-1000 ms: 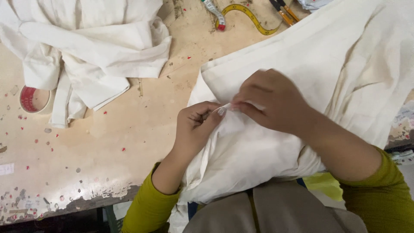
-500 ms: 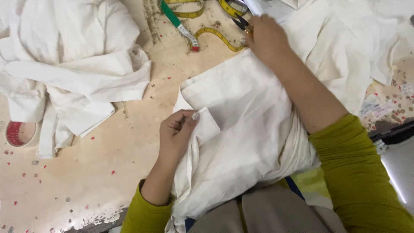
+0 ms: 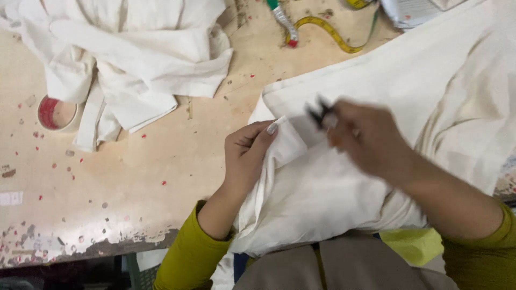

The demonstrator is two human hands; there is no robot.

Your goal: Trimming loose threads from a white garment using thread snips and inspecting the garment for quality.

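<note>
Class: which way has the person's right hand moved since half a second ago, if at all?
Yes. The right hand has come back from beside the yellow tape measure toward the body, onto the cream cloth, and now holds a small dark tool.

One head-worn camera looks steeply down, close over the worktable (lap at bottom edge).

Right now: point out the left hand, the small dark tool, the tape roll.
left hand (image 3: pixel 248 156), head view, back of the hand.
small dark tool (image 3: pixel 318 114), head view, blurred tip.
tape roll (image 3: pixel 49 113), head view, red inner ring.
</note>
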